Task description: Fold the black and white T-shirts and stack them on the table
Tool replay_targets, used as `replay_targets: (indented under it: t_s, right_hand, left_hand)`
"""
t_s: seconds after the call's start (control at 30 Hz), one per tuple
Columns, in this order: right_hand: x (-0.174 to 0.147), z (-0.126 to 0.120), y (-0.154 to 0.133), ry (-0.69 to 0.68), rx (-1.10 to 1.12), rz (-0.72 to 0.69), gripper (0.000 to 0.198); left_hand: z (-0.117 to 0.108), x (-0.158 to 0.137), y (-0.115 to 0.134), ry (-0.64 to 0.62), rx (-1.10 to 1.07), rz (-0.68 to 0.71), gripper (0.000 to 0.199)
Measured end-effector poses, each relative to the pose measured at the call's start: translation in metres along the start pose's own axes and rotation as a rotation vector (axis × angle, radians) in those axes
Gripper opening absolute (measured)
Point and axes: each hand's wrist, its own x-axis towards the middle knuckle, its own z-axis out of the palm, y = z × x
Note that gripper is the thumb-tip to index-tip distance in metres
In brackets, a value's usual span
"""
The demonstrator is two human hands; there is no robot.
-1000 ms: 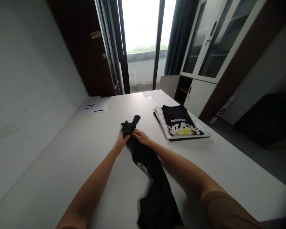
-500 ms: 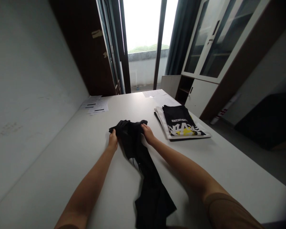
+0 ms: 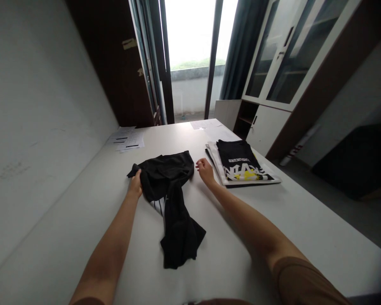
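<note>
A rumpled black garment with a white, dark-lined patch lies on the white table, its upper part spread sideways and its lower part bunched toward me. Whether it is a shirt or shorts, I cannot tell from its folds. My left hand pinches its upper left corner between thumb and fingers. Just off its upper right edge, my right hand is apart from the cloth, fingers loosely bent and holding nothing. To the right of that hand is a stack of folded clothes, topped by a black piece with white lettering and yellow print.
Paper sheets lie at the table's far left, and more papers at its far edge. A wall borders the table on the left. A white cabinet stands beyond the right side.
My right hand has let go of the garment and moved slightly right. My left hand has drawn its corner left and toward me. The garment's top is spread wider; its lower end has moved away from me.
</note>
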Motion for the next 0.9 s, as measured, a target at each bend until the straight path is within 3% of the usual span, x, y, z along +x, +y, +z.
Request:
replay_targets:
  t_s: [0.07,0.17,0.3,0.43,0.57,0.7,0.8,0.9]
  right_hand:
    - [-0.021,0.011,-0.017,-0.112,-0.186,-0.246,0.022]
    - [-0.059,0.03,-0.042,-0.436,-0.352,-0.539,0.023]
    - [-0.098,0.045,-0.058,-0.774,-0.682,-0.745,0.036]
    - [-0.098,0.041,-0.06,-0.867,-0.945,-0.745,0.039]
    - [-0.084,0.03,-0.065,-1.025,-0.983,-0.736,0.028]
    - [-0.083,0.025,-0.077,-1.215,-0.952,-0.761,0.025]
    - [-0.087,0.02,-0.092,-1.368,-0.953,-0.698,0.015]
    - [-0.085,0.011,-0.105,-1.316,-1.005,-0.637,0.011]
  left_hand:
    - [0.001,-0.004,0.0,-0.021,0.296,0.088,0.036]
    - [-0.001,-0.012,0.003,-0.082,0.714,0.164,0.029]
    - [-0.006,-0.023,0.015,-0.132,1.151,0.179,0.022]
    - [-0.013,-0.029,0.03,-0.154,1.422,0.191,0.014]
    - [-0.015,-0.028,0.038,-0.103,1.533,0.218,0.024]
    - [-0.009,-0.026,0.033,0.02,1.557,0.241,0.038]
    - [-0.009,-0.025,0.028,0.093,1.522,0.266,0.042]
    - [-0.015,-0.024,0.027,0.145,1.466,0.268,0.044]
